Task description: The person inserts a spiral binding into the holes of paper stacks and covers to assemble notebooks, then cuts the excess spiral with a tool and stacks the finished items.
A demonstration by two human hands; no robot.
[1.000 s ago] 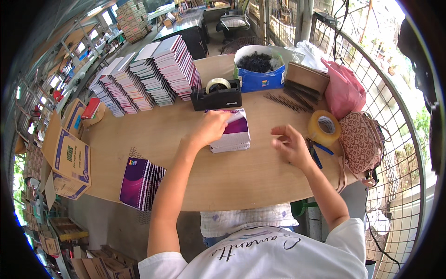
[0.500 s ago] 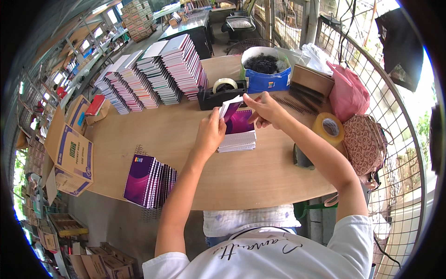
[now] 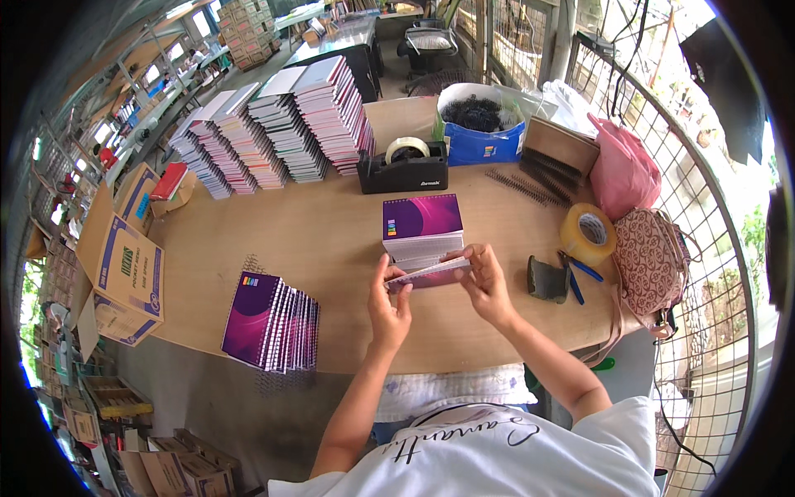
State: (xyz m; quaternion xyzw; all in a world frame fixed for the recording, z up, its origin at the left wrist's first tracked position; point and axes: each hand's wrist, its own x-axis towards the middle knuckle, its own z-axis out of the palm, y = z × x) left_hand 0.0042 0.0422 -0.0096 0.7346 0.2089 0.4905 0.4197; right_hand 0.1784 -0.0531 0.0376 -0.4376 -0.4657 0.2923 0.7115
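Between both hands I hold a small purple notebook (image 3: 435,278), tilted so that its white page edges show. My left hand (image 3: 387,305) pinches its left end, and my right hand (image 3: 485,286) grips the right end. Just beyond it a stack of purple-covered notebooks (image 3: 422,217) lies on the table, punched holes along the top cover's far edge. To the left, a row of spiral-bound purple notebooks (image 3: 265,323) leans together by the near table edge, with loose wire coils sticking out around them.
Tall notebook piles (image 3: 319,116) stand at the back left, beside an open carton (image 3: 128,265). A black tape dispenser (image 3: 406,170) and a blue tub of black coils (image 3: 480,132) sit behind the stack. Rightward lie loose coils (image 3: 530,186), a tape roll (image 3: 590,234), blue-handled pliers (image 3: 577,277) and bags (image 3: 650,257).
Both hands have come down toward me from above the stack, bringing the notebook with them. It has turned from upright to lying nearly level, and the stack's top cover is now uncovered.
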